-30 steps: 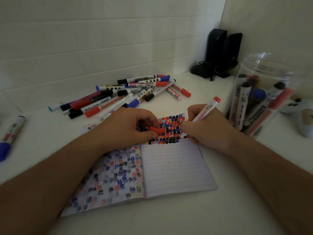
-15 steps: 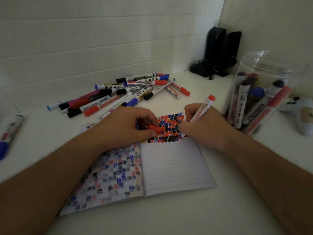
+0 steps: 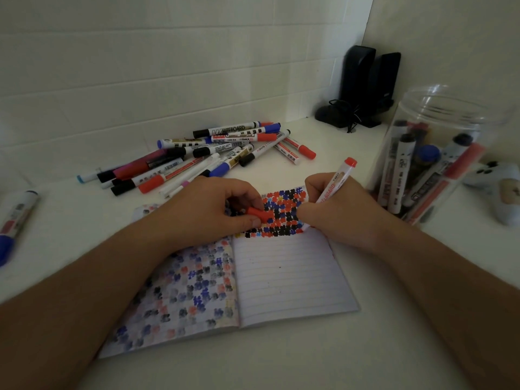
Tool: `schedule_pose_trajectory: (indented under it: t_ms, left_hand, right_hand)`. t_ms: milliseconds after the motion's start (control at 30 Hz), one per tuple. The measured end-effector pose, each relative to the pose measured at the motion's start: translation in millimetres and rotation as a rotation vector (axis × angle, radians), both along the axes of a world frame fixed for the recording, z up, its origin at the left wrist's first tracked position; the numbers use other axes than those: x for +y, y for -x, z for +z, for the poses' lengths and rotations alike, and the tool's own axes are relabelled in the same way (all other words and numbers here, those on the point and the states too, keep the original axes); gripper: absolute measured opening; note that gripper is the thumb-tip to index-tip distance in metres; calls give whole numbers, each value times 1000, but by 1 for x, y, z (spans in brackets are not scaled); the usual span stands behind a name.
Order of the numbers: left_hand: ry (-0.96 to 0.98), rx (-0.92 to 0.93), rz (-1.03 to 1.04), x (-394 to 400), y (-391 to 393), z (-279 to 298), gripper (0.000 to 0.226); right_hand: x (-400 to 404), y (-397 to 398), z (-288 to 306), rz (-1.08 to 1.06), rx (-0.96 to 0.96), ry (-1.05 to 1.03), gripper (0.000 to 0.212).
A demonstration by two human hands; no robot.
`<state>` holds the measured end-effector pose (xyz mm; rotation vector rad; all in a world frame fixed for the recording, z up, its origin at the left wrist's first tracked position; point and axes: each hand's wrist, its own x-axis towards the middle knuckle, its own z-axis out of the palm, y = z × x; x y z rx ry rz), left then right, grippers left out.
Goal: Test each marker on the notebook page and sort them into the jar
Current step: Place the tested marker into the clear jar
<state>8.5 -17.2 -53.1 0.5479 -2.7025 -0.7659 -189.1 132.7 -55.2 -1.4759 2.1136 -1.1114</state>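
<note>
An open lined notebook [image 3: 287,277] lies in front of me, its right page covered at the top with red, blue and black marks. My right hand [image 3: 340,212] grips a red whiteboard marker [image 3: 336,182] in a writing hold, tip down at the page's right edge. My left hand [image 3: 202,212] pinches the marker's red cap [image 3: 257,213] and rests on the notebook's upper middle. A clear plastic jar [image 3: 447,116] at the right holds several markers. A pile of loose markers [image 3: 213,156] lies behind the notebook.
One blue-capped marker [image 3: 15,220] lies alone at the far left. Two black speakers [image 3: 365,88] with cables stand in the back corner. A pale game controller [image 3: 498,187] sits right of the jar. The tiled wall closes the back.
The marker in my right hand has tilted a little and its tip has shifted slightly on the page. My left hand keeps holding the cap in place.
</note>
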Motion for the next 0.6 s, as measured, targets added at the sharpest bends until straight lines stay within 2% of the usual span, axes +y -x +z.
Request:
schedule_pose_trajectory:
  t_ms: [200, 400, 600]
  left_hand:
    - [-16, 1, -9, 0, 0, 0, 25]
    - [-12, -5, 1, 0, 0, 0, 24]
    - [-3, -7, 0, 0, 0, 0, 25]
  right_hand:
    - [0, 2, 1, -17, -85, 19, 34]
    - [-1, 1, -2, -9, -40, -6, 35]
    - [1, 1, 1, 16, -89, -30, 33]
